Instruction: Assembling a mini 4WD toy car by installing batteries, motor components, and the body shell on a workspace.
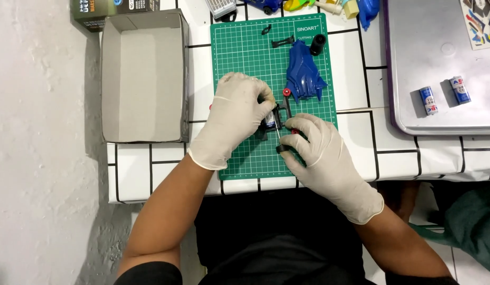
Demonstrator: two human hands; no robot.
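1. An open cardboard box [143,79] sits at the far left of the tiled table [356,79], at about nine o'clock from the green cutting mat [239,53].
2. The left hand [232,119], in a pale glove, comes up from seven o'clock with the forearm bare and the wrist bent inward. Its fingers are curled tight around the left end of a small black toy car frame [274,121], covering much of it.
3. The toy car frame lies near the middle of the mat, between the two hands. It is black with red rollers; a wheel seems to show at its lower edge, though the hands hide too much to be sure.
4. The right hand [321,153], also gloved, reaches in from five o'clock. Its fingertips are pinched closed on the right side of the frame.
5. A blue car shell [304,74] lies on the mat at one o'clock from the frame, apart from both hands.
6. At three o'clock, well away, a metal tray [429,31] holds two batteries [428,100].
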